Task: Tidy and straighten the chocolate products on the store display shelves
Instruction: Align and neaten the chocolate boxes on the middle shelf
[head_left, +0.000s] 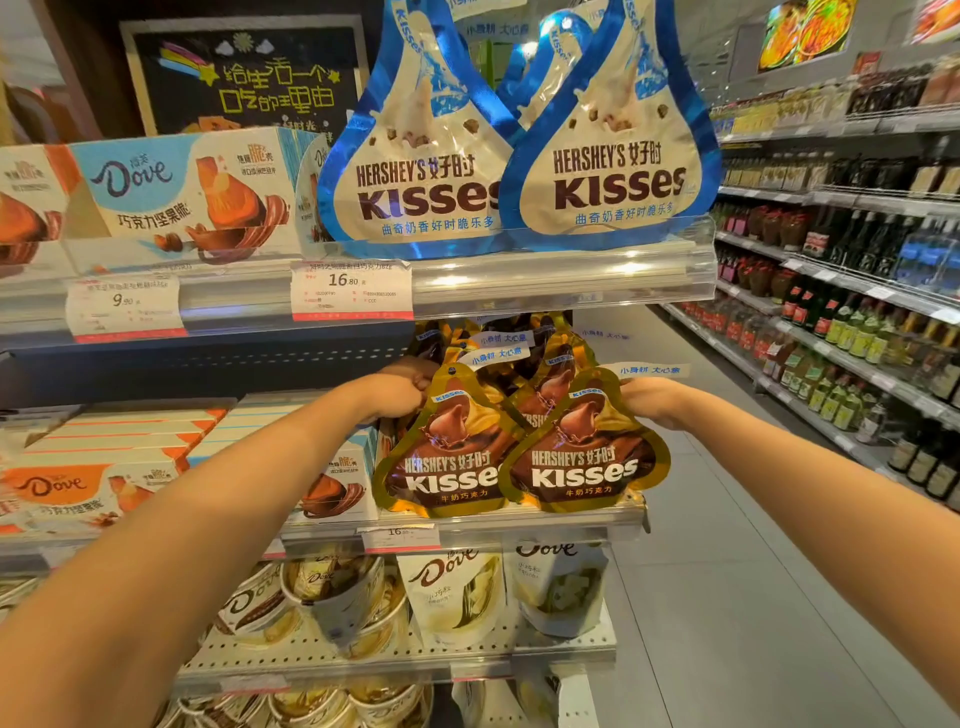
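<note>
Two rows of gold and brown Hershey's Kisses bags stand on the middle shelf (467, 522). My left hand (397, 395) grips the upper left edge of the left front gold bag (447, 457). On the other side, my right hand (652, 400) holds the upper right edge of the right front gold bag (587, 452). The two front bags overlap slightly and face forward, upright. More gold bags stand behind them, partly hidden. On the top shelf two blue and white Kisses bags (431, 171) (618, 156) stand side by side.
Dove boxes (171, 197) fill the top shelf's left, and orange Dove boxes (78, 483) lie left of the gold bags. Dove tubs (337, 597) and white pouches (457, 592) occupy the lower shelf. An aisle floor (727, 571) and bottle shelves (857, 338) lie to the right.
</note>
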